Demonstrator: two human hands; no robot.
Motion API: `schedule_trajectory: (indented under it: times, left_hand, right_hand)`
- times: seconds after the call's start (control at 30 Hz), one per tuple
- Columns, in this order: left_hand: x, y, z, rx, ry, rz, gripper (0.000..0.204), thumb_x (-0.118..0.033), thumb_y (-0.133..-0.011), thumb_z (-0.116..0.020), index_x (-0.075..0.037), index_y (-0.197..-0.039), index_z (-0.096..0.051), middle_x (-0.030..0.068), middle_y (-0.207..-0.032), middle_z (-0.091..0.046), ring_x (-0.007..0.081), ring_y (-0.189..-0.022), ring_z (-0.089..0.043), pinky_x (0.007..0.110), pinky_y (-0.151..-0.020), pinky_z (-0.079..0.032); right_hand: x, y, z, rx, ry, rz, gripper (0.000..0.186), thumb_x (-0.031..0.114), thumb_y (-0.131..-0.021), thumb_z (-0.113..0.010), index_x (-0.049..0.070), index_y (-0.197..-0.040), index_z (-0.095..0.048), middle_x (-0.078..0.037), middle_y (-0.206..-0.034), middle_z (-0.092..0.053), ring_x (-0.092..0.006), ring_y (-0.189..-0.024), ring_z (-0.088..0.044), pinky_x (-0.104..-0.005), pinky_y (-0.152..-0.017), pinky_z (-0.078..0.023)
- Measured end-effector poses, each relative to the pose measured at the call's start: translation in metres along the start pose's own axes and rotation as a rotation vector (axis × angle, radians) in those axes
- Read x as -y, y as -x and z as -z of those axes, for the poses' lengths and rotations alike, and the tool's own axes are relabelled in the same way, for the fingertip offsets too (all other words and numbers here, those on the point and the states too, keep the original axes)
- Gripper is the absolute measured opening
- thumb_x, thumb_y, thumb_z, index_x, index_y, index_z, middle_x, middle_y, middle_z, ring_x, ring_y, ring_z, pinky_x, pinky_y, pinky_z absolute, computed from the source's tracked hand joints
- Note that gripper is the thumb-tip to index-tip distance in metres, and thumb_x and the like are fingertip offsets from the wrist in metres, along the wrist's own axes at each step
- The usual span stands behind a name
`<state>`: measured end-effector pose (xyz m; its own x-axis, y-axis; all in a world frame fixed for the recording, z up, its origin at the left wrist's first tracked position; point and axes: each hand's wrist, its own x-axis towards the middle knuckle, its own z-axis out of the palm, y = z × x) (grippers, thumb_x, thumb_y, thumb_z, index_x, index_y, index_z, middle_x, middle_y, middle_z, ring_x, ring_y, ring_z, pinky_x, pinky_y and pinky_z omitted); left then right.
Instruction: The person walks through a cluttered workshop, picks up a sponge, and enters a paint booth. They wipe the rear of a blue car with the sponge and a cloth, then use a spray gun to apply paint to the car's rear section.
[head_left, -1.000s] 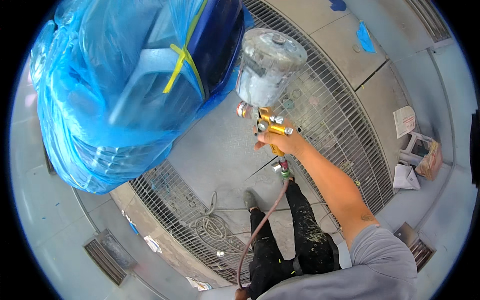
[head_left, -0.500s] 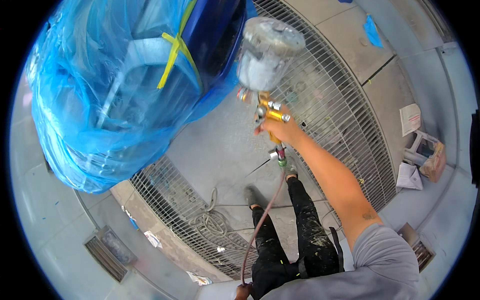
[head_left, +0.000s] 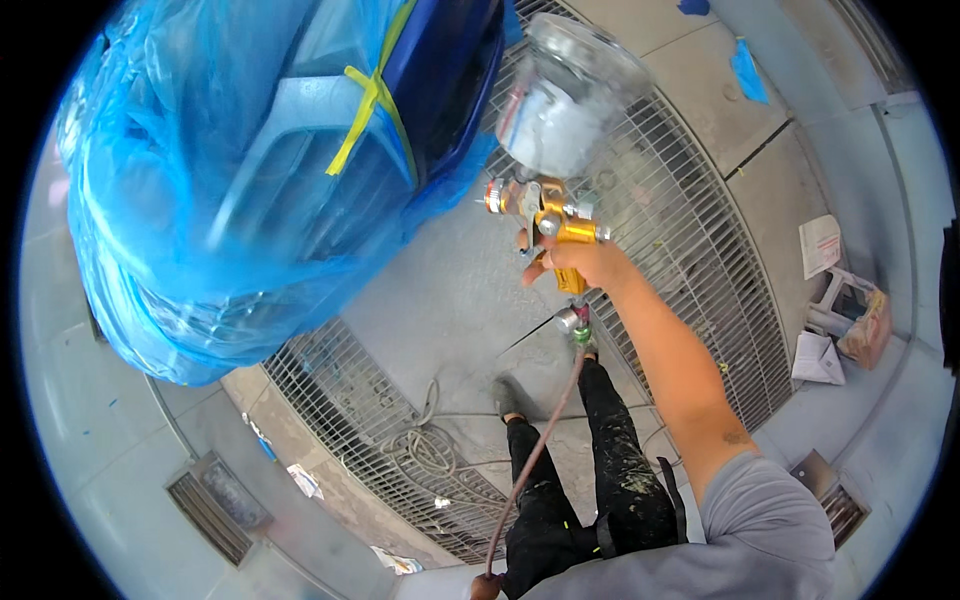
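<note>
1. Where a dark-blue panel (head_left: 440, 70) emerges, blue plastic sheeting (head_left: 190, 270) hangs in folds.
2. Lower right of the sheeting: reddish hose (head_left: 548, 433).
3. Just right of the sheeting: gold gravity-feed spray gun (head_left: 576, 231).
4. Right hand (head_left: 592, 263), clamped on the gun's grip.
5. Left hand (head_left: 486, 587), well below the sheeting, closed around the hose.

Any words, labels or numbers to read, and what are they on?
No text is clear enough to read.
White sheet at right: reddish print, too small.
Cup on the gold spray gun: coloured marks, blurred.
Paper scrap at left: marks too small.
</note>
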<state>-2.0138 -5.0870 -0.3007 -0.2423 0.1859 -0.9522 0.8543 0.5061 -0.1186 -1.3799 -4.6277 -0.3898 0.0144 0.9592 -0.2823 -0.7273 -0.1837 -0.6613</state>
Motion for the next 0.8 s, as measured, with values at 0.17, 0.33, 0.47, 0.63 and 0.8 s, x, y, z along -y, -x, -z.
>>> schedule_trajectory:
  times: [0.17,0.33,0.47,0.63,0.8]
  left_hand:
    - [-0.017,-0.014,0.009,-0.020,-0.069,-0.101,0.033,-0.035,-0.084,-0.065,-0.002,-0.084,-0.068,0.0123,-0.069,-0.064,0.0281,-0.066,-0.060,0.045,-0.065,-0.047]
    - [-0.014,-0.018,0.018,-0.008,0.355,-0.060,0.028,-0.031,-0.088,-0.061,-0.004,-0.084,-0.069,0.0099,-0.071,-0.065,0.0228,-0.064,-0.060,0.043,-0.061,-0.048]
    - [0.029,-0.044,0.007,0.092,-0.300,-0.106,0.032,-0.034,-0.091,-0.058,-0.005,-0.085,-0.070,0.0113,-0.071,-0.065,0.0201,-0.065,-0.062,0.043,-0.062,-0.050]
    - [-0.018,-0.028,-0.001,-0.035,-0.269,-0.115,0.034,-0.037,-0.089,-0.059,-0.005,-0.084,-0.071,0.0128,-0.075,-0.068,0.0273,-0.075,-0.066,0.045,-0.069,-0.051]
    - [-0.074,-0.043,0.019,-0.001,-0.211,0.046,0.032,-0.035,-0.083,-0.063,-0.005,-0.083,-0.073,0.0116,-0.075,-0.072,0.0242,-0.077,-0.071,0.040,-0.073,-0.054]
  right_hand:
    - [0.011,-0.050,0.025,-0.226,0.041,0.066,0.033,-0.006,-0.075,-0.054,-0.002,-0.108,-0.055,-0.011,-0.096,-0.060,-0.0276,-0.077,-0.067,-0.0403,-0.073,-0.059]
    - [-0.024,-0.060,0.044,-0.433,-0.028,0.212,0.023,-0.004,-0.079,-0.052,0.001,-0.102,-0.052,-0.007,-0.093,-0.055,-0.0241,-0.084,-0.064,-0.0461,-0.081,-0.059]
    - [-0.012,-0.020,0.018,-0.194,0.093,0.114,0.026,-0.004,-0.077,-0.053,0.002,-0.103,-0.051,-0.007,-0.099,-0.054,-0.0224,-0.090,-0.062,-0.0485,-0.080,-0.059]
    - [0.027,-0.021,0.004,-0.115,0.202,0.112,0.027,-0.005,-0.073,-0.060,-0.003,-0.100,-0.059,-0.008,-0.087,-0.059,-0.0235,-0.083,-0.067,-0.0376,-0.070,-0.058]
    - [0.030,-0.071,0.052,-0.371,0.305,0.349,0.013,-0.004,-0.075,-0.054,-0.002,-0.088,-0.054,-0.006,-0.077,-0.055,-0.0222,-0.072,-0.067,-0.0381,-0.069,-0.059]
